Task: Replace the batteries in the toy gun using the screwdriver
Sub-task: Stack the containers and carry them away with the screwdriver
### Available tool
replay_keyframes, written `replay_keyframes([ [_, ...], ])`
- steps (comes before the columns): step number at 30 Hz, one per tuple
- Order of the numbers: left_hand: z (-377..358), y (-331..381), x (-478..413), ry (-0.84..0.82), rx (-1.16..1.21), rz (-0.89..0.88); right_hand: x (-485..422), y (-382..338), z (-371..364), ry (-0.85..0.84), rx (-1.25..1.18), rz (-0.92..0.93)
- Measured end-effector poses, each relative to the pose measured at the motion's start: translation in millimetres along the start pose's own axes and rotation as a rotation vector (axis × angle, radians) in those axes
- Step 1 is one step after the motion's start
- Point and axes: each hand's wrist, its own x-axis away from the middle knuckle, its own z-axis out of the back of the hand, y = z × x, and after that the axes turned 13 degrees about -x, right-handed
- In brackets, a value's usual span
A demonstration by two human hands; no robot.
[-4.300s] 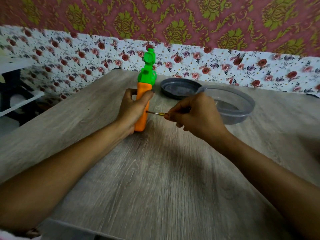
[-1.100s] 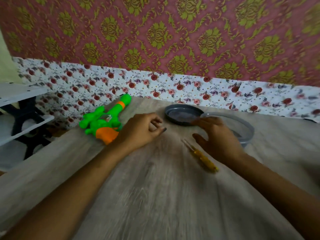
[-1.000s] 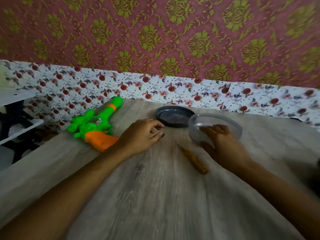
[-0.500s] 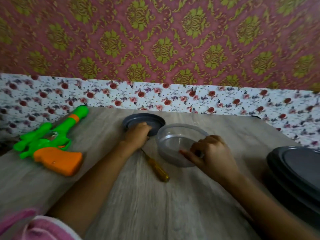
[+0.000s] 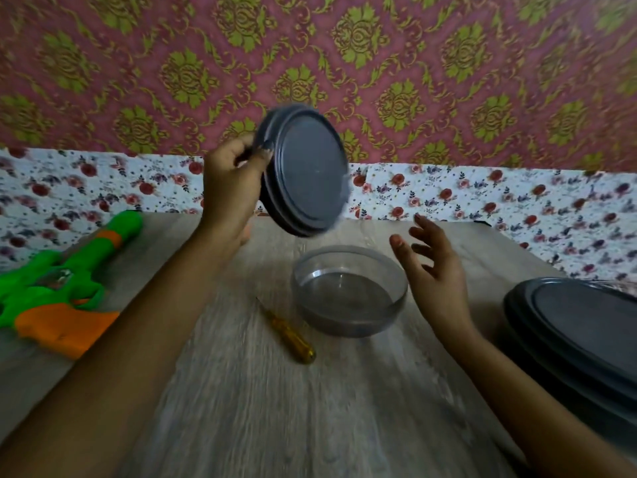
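The green and orange toy gun (image 5: 65,291) lies on its side at the table's left edge. A yellow-handled screwdriver (image 5: 287,334) lies on the wood in front of a round clear container (image 5: 350,293), which has no lid on. My left hand (image 5: 231,188) grips a dark grey round lid (image 5: 305,170) by its left edge and holds it tilted in the air above and behind the container. My right hand (image 5: 432,270) hovers just right of the container with fingers spread, touching nothing.
A second dark-lidded container (image 5: 579,332) sits at the right edge of the wooden table (image 5: 310,408). A floral-papered wall (image 5: 482,198) runs along the table's far side.
My left hand has picked the grey lid up off the table and raised it. My right hand has let go of the container's rim and opened beside it. The gun and screwdriver lie still.
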Motion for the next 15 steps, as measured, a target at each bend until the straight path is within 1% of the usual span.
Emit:
replay_keyframes([
  [1,-2,1,0,-0.103,0.155,0.172,-1,-1,1,-0.004,-0.075,-0.077],
  [2,-5,-1,2,-0.213,0.237,0.319,-3,-2,2,-0.018,-0.151,-0.144],
  [3,-8,-5,7,-0.307,0.235,0.428,-3,-2,3,-0.034,-0.203,-0.194],
  [4,-11,-11,13,-0.373,0.180,0.495,-4,-1,4,-0.050,-0.207,-0.219],
  [5,-14,-17,19,-0.405,0.082,0.512,-4,1,4,-0.060,-0.165,-0.223],
  [6,-17,-26,23,-0.408,-0.064,0.468,-5,3,4,-0.056,-0.121,-0.221],
  [8,-22,-42,28,-0.415,-0.372,0.314,-7,6,4,-0.020,-0.085,-0.213],
  [9,-24,-48,29,-0.446,-0.467,0.283,-8,8,5,0.003,-0.071,-0.215],
  [12,-31,-63,34,-0.560,-0.578,0.297,-10,13,8,0.003,0.006,-0.253],
  [14,-35,-71,37,-0.538,-0.557,0.303,-8,18,7,-0.030,0.042,-0.303],
  [15,-35,-73,38,-0.515,-0.500,0.342,-7,19,6,-0.042,0.034,-0.332],
])
